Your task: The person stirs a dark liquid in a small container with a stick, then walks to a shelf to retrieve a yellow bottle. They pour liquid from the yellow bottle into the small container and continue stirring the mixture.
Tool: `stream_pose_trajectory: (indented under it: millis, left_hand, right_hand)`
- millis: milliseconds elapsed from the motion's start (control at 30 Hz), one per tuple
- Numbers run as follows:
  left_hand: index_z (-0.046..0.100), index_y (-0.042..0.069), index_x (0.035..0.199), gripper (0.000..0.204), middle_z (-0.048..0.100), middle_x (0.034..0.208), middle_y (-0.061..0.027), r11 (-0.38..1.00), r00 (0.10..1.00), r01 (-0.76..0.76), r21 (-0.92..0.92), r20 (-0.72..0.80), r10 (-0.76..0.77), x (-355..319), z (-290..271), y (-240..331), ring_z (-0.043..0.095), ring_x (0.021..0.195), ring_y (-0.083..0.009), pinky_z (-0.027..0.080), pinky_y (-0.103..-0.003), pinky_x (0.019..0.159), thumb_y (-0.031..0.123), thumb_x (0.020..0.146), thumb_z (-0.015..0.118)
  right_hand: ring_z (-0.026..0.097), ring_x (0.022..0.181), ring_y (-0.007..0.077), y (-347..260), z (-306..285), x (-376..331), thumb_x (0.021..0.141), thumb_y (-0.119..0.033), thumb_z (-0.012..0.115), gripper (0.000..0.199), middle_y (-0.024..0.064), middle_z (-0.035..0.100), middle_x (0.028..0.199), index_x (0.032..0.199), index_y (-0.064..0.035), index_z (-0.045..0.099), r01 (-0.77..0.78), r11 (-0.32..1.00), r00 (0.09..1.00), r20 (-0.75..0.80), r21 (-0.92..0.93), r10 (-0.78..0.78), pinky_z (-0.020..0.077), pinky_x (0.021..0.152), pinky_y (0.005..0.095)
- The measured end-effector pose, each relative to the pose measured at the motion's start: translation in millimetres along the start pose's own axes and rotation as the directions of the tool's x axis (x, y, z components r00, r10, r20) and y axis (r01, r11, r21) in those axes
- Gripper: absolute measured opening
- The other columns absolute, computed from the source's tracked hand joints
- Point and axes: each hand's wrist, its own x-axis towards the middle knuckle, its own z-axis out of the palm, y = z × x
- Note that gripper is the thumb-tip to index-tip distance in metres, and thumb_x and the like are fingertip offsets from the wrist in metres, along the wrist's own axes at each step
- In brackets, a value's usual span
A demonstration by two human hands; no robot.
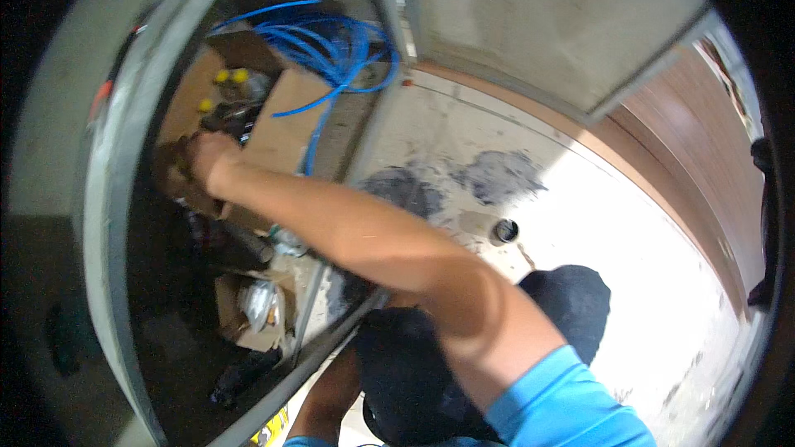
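My right arm reaches across to the left into a dark cabinet. My right hand [209,159] is closed at the near end of an open cardboard box [286,124], its fingers curled down and partly hidden. What it grips cannot be made out. Beside it in the box are bottles with yellow caps [239,75] and dark items. My left forearm [333,393] rises from the lower edge and passes behind my dark-trousered knee [406,364]. The fingers of my left hand are hidden there.
A coil of blue tubing [352,54] lies over the box's far side. Nearer stands a small carton [286,302] with a clear plastic-wrapped item. The cabinet's grey metal frame [112,174] curves along the left. A round dark-topped container [504,232] stands on the stained pale floor [613,281].
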Motion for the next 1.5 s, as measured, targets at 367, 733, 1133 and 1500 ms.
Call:
stream_pose_trajectory:
  millis: [367, 733, 1133, 1500]
  left_hand:
    - [0.05, 0.006, 0.153, 0.079, 0.065, 0.138, -0.017, 0.791, 0.995, -0.046, 0.61, -0.04, 0.088, -1, -8, -6, 0.065, 0.127, -0.0313, 0.053, -0.045, 0.109, 0.024, 0.087, 0.09]
    - [0.055, 0.008, 0.147, 0.087, 0.06, 0.141, -0.0181, 0.397, 0.908, -0.321, 0.86, 0.16, 0.387, 90, 64, -24, 0.058, 0.134, -0.0404, 0.049, -0.051, 0.111, 0.023, 0.072, 0.096]
    - [0.064, 0.009, 0.135, 0.067, 0.069, 0.129, -0.0148, 0.484, 0.95, -0.242, 0.841, 0.103, 0.295, 83, 79, 66, 0.065, 0.126, -0.0387, 0.052, -0.05, 0.106, 0.02, 0.074, 0.091]
    - [0.065, 0.011, 0.138, 0.072, 0.069, 0.129, -0.0116, 0.22, 0.805, -0.457, 0.862, 0.296, 0.514, 71, 114, 182, 0.065, 0.124, -0.0343, 0.053, -0.047, 0.106, 0.015, 0.073, 0.095]
  right_hand:
    - [0.076, 0.094, 0.039, 184, -178, -224, 0.102, -0.032, 0.069, 0.028, 0.0198, 0.078, 0.101, 0.109, -0.0055, 0.077, 0.094, 0.993, 0.971, 0.226, -0.074, -0.075, 0.0589, 0.084, 0.0509]
    - [0.073, 0.106, 0.0403, 297, -199, -476, 0.096, -0.026, 0.073, 0.036, 0.018, 0.077, 0.113, 0.127, -0.0071, 0.072, -0.453, 0.836, 0.781, 0.313, -0.31, 0.54, 0.0583, 0.093, 0.0518]
    - [0.072, 0.099, 0.0396, 269, -207, -466, 0.095, -0.02, 0.072, 0.023, 0.0151, 0.069, 0.107, 0.113, -0.0062, 0.071, -0.256, 0.938, 0.963, 0.024, -0.236, 0.269, 0.0605, 0.083, 0.0493]
    - [0.071, 0.085, 0.0402, 202, -288, -455, 0.089, -0.019, 0.068, 0.022, 0.0154, 0.067, 0.099, 0.108, -0.0067, 0.069, -0.29, 0.918, 0.933, -0.292, -0.269, 0.21, 0.0586, 0.075, 0.0512]
